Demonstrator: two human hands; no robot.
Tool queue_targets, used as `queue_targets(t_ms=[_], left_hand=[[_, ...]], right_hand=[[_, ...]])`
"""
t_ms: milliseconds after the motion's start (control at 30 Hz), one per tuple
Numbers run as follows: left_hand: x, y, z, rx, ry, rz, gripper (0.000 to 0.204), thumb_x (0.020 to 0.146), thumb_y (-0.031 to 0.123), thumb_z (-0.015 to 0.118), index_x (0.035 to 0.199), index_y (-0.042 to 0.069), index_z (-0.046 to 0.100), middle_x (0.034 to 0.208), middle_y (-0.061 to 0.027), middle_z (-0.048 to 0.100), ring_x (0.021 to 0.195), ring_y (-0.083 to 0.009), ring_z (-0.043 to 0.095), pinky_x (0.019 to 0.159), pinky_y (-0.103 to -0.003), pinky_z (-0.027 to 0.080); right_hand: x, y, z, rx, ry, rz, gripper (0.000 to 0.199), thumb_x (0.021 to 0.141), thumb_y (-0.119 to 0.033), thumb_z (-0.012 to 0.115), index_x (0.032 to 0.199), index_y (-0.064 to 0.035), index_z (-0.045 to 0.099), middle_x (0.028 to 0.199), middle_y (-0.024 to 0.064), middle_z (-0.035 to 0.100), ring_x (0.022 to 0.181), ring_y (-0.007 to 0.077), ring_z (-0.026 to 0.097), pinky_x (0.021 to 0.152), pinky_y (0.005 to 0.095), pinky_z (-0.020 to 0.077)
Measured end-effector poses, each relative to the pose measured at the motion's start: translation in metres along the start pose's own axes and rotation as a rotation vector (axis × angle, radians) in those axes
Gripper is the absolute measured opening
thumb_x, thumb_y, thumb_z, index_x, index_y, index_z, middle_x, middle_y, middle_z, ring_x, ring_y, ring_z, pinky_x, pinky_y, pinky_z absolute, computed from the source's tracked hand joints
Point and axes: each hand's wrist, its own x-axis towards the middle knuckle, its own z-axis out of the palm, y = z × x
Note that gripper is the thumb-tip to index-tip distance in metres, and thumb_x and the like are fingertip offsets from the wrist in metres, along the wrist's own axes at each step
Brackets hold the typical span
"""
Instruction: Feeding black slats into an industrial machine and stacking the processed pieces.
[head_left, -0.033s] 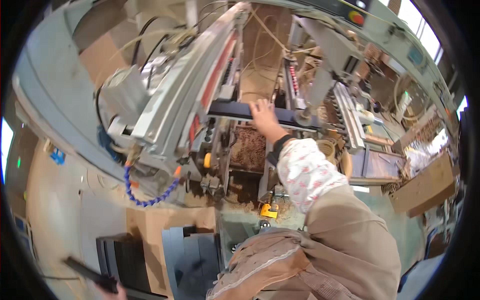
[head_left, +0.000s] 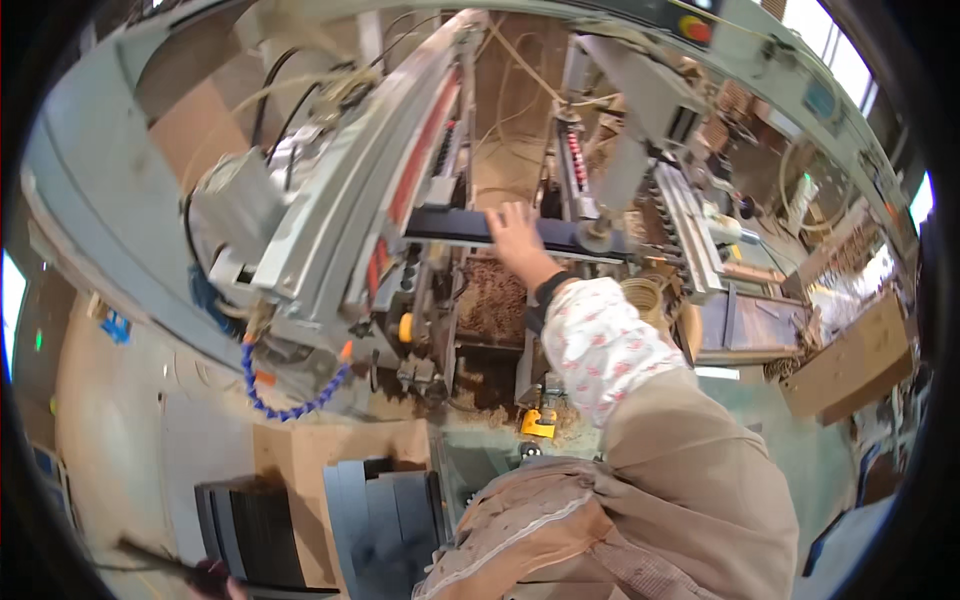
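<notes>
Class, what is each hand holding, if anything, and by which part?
Left hand: a dark strip, gripping place blurred. Right hand: lies over the dark board near its middle, grip unclear.

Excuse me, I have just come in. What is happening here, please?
A person's right hand rests on a dark board lying across the machine, fingers spread. At the lower left, the left hand holds a blurred dark strip. Close by, black boards and grey boards are stacked by brown cardboard.
</notes>
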Motion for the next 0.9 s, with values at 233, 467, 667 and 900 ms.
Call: queue_targets(t_ms=[233,467,667,900], left_hand=[[-0.034,0.116,0.018,-0.792,0.280,0.122,0.062,0.081,0.042,0.064,0.108,-0.013,0.056,0.101,-0.0242,0.063,0.095,-0.0396,0.061,0.083,-0.042,0.052],[-0.064,0.174,0.161,-1.384,-0.134,-0.141,0.043,0.082,0.013,0.062,0.120,-0.003,0.052,0.110,-0.0237,0.061,0.102,-0.0348,0.061,0.088,-0.041,0.052],[-0.088,0.233,0.215,-1.350,-0.391,-0.083,0.072,0.068,0.027,0.074,0.129,0.007,0.041,0.108,-0.0110,0.056,0.108,-0.0302,0.055,0.102,-0.047,0.038],[-0.086,0.230,0.220,-1.131,-0.659,-0.222,0.078,0.078,0.027,0.076,0.139,0.002,0.034,0.128,-0.0166,0.051,0.115,-0.0261,0.052,0.101,-0.040,0.041]], right_hand=[[-0.028,-0.021,-0.023,0.212,0.090,0.007,0.069,0.074,-0.041,0.070,0.131,-0.0084,0.047,0.136,0.0177,0.039,0.131,0.0362,0.031,0.105,0.0583,0.0261],[-0.173,-0.106,-0.111,1.375,-0.533,-0.845,0.070,0.090,-0.047,0.055,0.137,0.0008,0.038,0.131,0.0222,0.050,0.121,0.0310,0.050,0.102,0.0385,0.0394],[-0.216,-0.103,-0.131,1.654,-0.725,-0.970,0.074,0.088,-0.043,0.062,0.140,0.0004,0.033,0.128,0.0187,0.052,0.116,0.0259,0.052,0.099,0.0349,0.0400],[-0.211,-0.044,-0.139,1.555,-0.653,-0.585,0.069,0.075,-0.034,0.075,0.132,-0.0062,0.047,0.113,0.0149,0.062,0.104,0.0225,0.059,0.088,0.0333,0.0455]])
